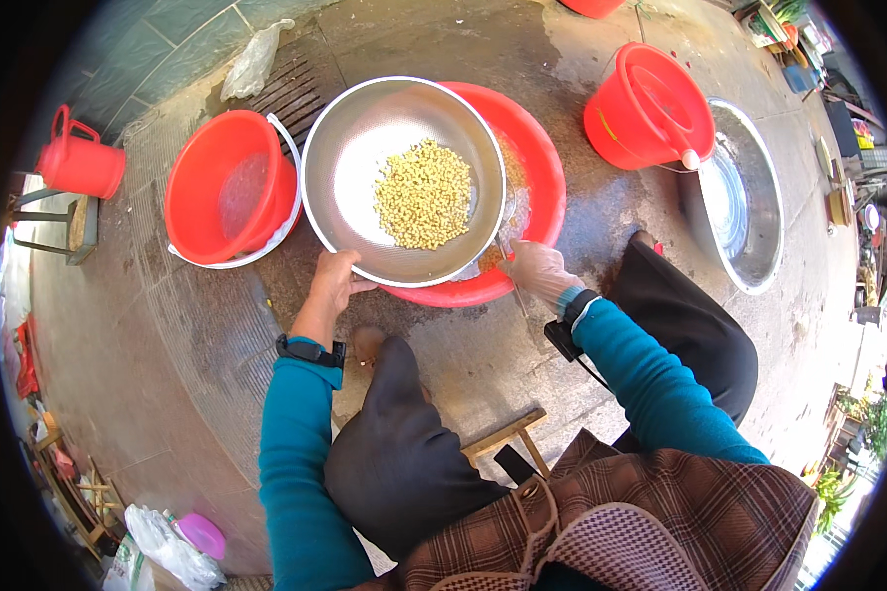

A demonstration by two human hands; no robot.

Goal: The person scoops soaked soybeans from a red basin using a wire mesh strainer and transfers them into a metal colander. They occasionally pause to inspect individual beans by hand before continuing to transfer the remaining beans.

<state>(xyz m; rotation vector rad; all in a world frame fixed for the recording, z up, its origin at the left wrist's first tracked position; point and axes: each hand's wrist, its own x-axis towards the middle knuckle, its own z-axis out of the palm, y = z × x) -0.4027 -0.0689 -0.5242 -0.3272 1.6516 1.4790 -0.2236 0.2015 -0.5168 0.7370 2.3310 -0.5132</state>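
Observation:
My bare left hand (pixel 332 283) grips the near left rim of a wide perforated metal colander (pixel 340 170). A heap of yellowish beans or kernels (pixel 423 193) lies in the colander, right of its middle. Beneath and to the right is a large red plastic basin (pixel 547 185) holding water and more orange-yellow kernels (pixel 514 164), partly hidden by the colander. My right hand (pixel 538 272), in a thin translucent glove, is closed on a thin metal handle (pixel 520 299) at the basin's near right rim; the far end of the tool is partly hidden.
A red basin (pixel 185 199) rests in a white-rimmed one on the left. To the right stand a red bucket (pixel 606 125) with a dipper in it and a large metal tub (pixel 772 221). A plastic bag (pixel 255 63) lies by a floor grate (pixel 292 92). A red watering can (pixel 81 166) is far left.

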